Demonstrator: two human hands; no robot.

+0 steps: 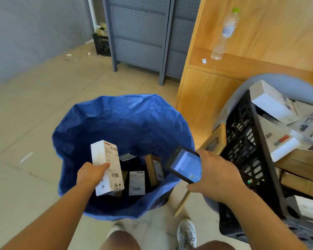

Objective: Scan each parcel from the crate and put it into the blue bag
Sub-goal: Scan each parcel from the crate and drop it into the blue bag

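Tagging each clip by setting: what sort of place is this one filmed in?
Probably a parcel sorting or pickup point: a black crate piled with labelled parcels, a blue bag already holding several, and a handheld scanner in the right hand.

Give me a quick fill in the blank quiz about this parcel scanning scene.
The left hand grips a white parcel over the ____ bag.
The right hand grips the ____.
The crate is coloured ____.
The bottle has a ____ cap.
Missing: blue; scanner; black; green.
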